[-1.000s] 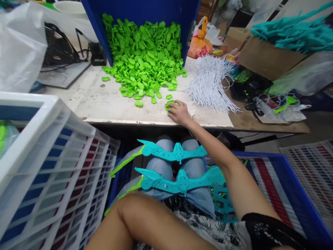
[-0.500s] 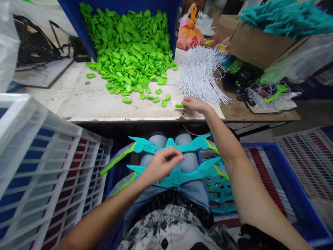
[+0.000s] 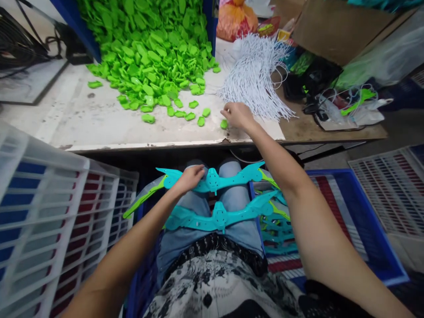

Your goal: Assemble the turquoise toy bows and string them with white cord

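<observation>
Two teal bow-shaped pieces lie across the lap — the left hand (image 3: pixel 189 177) grips the farther teal piece (image 3: pixel 215 180) while the right hand (image 3: pixel 236 115) pinches at a loose green part (image 3: pixel 224 124) on the table (image 3: pixel 99 128), likely picking one to fit on, calling for a clean lift.

**No readable text in view**

No word, number, label or brand mark can be made out anywhere. The cardboard box (image 3: pixel 334 26) at one o'clock shows a plain brown side. The orange bag (image 3: pixel 236 17) at twelve o'clock and the small packets (image 3: pixel 270 30) just beside it carry coloured patches too blurred to read. The white crate (image 3: pixel 49 221) at eight o'clock and the blue crate (image 3: pixel 361 221) at four o'clock bear no lettering.
</observation>
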The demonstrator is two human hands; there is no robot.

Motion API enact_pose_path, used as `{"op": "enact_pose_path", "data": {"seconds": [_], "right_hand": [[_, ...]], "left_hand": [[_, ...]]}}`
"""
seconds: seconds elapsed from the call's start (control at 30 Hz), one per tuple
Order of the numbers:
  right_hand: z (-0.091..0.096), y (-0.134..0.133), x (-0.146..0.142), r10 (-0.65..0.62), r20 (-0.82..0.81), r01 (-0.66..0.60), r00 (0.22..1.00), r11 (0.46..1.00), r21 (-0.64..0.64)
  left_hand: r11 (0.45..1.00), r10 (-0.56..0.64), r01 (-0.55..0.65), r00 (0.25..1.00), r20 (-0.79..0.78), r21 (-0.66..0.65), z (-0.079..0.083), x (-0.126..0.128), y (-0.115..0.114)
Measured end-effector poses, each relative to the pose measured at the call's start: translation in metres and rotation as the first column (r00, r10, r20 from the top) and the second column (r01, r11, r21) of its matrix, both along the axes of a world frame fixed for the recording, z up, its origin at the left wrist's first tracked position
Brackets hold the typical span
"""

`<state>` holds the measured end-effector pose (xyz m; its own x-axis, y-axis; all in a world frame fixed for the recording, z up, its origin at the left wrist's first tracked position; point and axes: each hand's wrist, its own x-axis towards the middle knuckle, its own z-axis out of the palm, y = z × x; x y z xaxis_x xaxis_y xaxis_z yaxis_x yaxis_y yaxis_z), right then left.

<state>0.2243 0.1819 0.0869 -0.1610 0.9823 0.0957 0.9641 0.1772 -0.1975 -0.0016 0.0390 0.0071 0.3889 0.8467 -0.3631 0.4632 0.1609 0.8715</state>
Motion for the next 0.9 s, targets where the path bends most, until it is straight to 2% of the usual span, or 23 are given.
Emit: {"op": "enact_pose_path", "data": {"seconds": [0.07,0.17,0.23,0.33,0.4,0.47,0.53,0.63,0.73,0.8,0.9], "right_hand": [[-0.008,-0.014,0.005,0.071,-0.033,-0.069,0.997,0.996,0.063],[-0.022,-0.025,0.011,0.231,-0.04,-0.23,0.972,0.972,0.04],[-0.029,-0.027,0.012,0.233,-0.064,-0.231,0.97,0.972,0.044],[-0.032,-0.043,0.007,0.158,-0.135,-0.145,0.978,0.984,0.102],[-0.033,-0.071,0.001,0.185,-0.207,-0.161,0.961,0.979,0.128],[-0.04,-0.112,-0.006,0.297,-0.286,-0.274,0.911,0.954,0.119],[-0.055,-0.153,-0.013,0.399,-0.342,-0.4,0.851,0.914,0.071],[-0.081,-0.194,-0.019,0.425,-0.353,-0.446,0.833,0.895,0.025],[-0.097,-0.204,-0.024,0.392,-0.328,-0.406,0.859,0.914,0.03],[-0.099,-0.203,-0.026,0.362,-0.334,-0.374,0.87,0.927,0.032],[-0.096,-0.202,-0.029,0.312,-0.41,-0.342,0.857,0.94,-0.001]], "left_hand": [[0.997,-0.066,0.066,0.998,0.007,-0.04,-0.004,0.002,0.008],[0.983,-0.145,0.148,0.989,0.034,-0.108,-0.005,0.004,0.018],[0.973,-0.164,0.167,0.986,0.032,-0.161,-0.006,0.006,0.022],[0.942,-0.193,0.206,0.978,0.075,-0.264,-0.008,0.01,0.025],[0.915,-0.191,0.233,0.969,0.156,-0.328,-0.01,0.013,0.027],[0.896,-0.179,0.249,0.96,0.215,-0.368,-0.01,0.014,0.028],[0.883,-0.179,0.259,0.957,0.228,-0.392,-0.01,0.016,0.028],[0.871,-0.173,0.26,0.957,0.234,-0.417,-0.009,0.018,0.028],[0.87,-0.138,0.24,0.957,0.254,-0.431,-0.01,0.018,0.028],[0.872,-0.135,0.242,0.954,0.267,-0.425,-0.012,0.017,0.027],[0.885,-0.214,0.296,0.944,0.25,-0.36,-0.014,0.015,0.026]]}}
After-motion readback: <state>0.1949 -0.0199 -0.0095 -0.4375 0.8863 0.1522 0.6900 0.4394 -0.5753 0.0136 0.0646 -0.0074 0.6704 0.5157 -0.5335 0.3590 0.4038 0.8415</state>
